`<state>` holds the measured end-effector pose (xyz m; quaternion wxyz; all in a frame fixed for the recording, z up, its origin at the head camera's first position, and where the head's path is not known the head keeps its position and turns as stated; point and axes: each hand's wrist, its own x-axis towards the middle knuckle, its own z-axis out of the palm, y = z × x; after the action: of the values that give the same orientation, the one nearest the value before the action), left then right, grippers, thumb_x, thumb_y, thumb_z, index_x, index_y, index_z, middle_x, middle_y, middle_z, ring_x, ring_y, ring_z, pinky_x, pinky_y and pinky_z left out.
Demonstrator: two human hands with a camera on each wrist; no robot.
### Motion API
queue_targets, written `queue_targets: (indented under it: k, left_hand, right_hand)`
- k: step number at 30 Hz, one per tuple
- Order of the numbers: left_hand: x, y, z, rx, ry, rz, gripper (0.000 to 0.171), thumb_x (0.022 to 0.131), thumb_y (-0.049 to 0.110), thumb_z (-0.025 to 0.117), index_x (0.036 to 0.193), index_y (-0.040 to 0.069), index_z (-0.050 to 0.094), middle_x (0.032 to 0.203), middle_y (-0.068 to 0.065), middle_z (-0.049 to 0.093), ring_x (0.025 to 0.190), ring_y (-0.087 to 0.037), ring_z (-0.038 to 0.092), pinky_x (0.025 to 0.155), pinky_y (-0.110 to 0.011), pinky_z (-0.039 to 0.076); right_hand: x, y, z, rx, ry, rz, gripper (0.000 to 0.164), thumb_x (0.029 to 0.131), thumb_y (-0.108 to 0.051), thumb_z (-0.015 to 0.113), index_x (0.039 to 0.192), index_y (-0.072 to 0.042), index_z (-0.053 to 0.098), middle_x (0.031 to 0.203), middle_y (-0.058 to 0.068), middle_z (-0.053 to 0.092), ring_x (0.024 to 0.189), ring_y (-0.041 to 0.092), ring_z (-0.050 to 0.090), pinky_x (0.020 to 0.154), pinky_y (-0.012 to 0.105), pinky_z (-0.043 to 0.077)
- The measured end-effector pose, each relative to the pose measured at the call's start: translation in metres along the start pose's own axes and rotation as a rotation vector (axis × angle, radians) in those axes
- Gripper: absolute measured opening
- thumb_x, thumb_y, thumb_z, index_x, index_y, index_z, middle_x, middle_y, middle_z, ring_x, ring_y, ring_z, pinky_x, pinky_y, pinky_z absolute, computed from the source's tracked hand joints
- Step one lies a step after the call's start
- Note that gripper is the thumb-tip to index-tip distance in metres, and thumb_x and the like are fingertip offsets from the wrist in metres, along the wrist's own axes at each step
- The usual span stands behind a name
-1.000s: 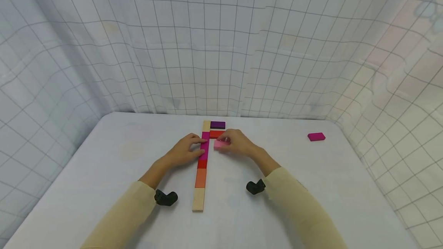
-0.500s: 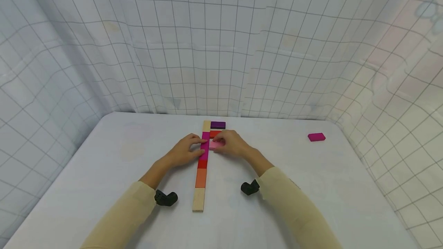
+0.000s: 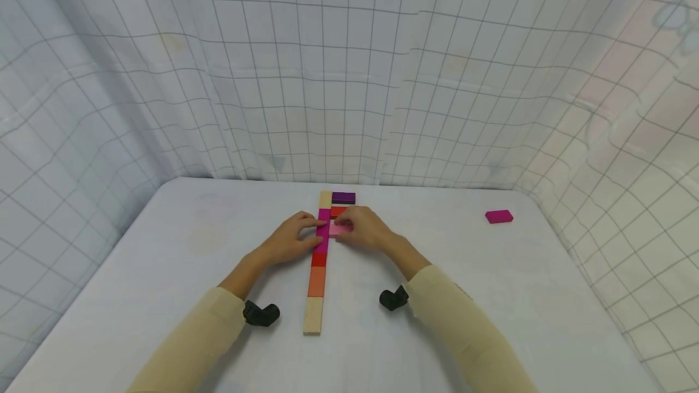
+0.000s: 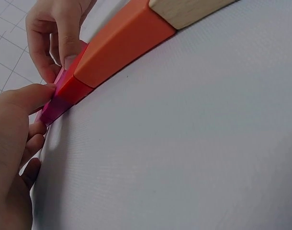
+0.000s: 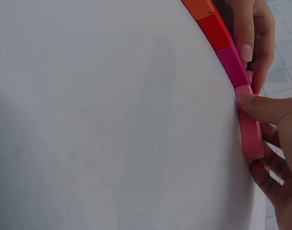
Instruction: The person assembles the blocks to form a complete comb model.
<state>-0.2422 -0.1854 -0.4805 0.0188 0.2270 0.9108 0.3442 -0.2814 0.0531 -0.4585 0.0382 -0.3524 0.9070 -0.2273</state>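
A straight row of painted wooden blocks runs away from the person. My left hand (image 3: pixel 289 238) grips the magenta part of the row (image 3: pixel 324 231), its thumb on top and its other fingers along the side in the left wrist view. From the right, my right hand (image 3: pixel 368 228) pinches a pink block (image 5: pixel 251 129) between thumb and fingers. One end of this block sits right at the row's magenta side. Just beyond it, a red block (image 3: pixel 338 211) lies crosswise, partly hidden by the right fingers. A dark purple block (image 3: pixel 344 197) lies farther back, beside the row's far end.
Nearer the person, the row continues with a red block (image 3: pixel 319 259), an orange block (image 3: pixel 317 281) and a bare wood block (image 3: pixel 313 315). A loose magenta block (image 3: pixel 499 216) lies at the table's far right. Grid-patterned curtains (image 3: pixel 349 77) surround the white table (image 3: pixel 164 272).
The right hand has slid the pink block leftward until its end stands at the magenta side of the row, mostly in the first half second. The left hand has stayed in place.
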Motion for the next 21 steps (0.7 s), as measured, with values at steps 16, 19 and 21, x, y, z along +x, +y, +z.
queue_targets:
  k: [16,19,21]
  left_hand:
    - [-0.0012,-0.0005,0.001,-0.01,0.009,0.019,0.044,0.099,0.021,0.07,0.14,0.007,0.065,0.13,-0.013,0.058,0.123,-0.032,0.053,0.107,-0.054,0.046]
    - [-0.0012,-0.0013,0.0012,-0.007,0.009,0.026,0.043,0.099,0.021,0.069,0.14,0.007,0.065,0.13,-0.014,0.058,0.123,-0.032,0.053,0.107,-0.055,0.046]
    - [-0.0014,-0.001,0.001,-0.009,0.008,0.032,0.043,0.1,0.021,0.068,0.139,0.006,0.065,0.13,-0.014,0.057,0.123,-0.033,0.053,0.107,-0.056,0.045]
  right_hand:
    - [0.0012,-0.0016,0.0014,-0.026,-0.002,-0.002,0.033,0.094,-0.023,0.079,0.123,-0.006,0.075,0.122,0.005,0.072,0.113,0.021,0.064,0.102,0.035,0.05]
    - [0.0001,-0.0008,0.0005,-0.027,-0.007,-0.002,0.035,0.094,-0.023,0.079,0.125,-0.007,0.074,0.124,0.005,0.071,0.116,0.021,0.063,0.103,0.035,0.05]
    - [-0.0014,0.0002,-0.0011,-0.026,-0.008,-0.004,0.037,0.094,-0.024,0.079,0.126,-0.007,0.073,0.125,0.005,0.071,0.117,0.021,0.063,0.103,0.035,0.051]
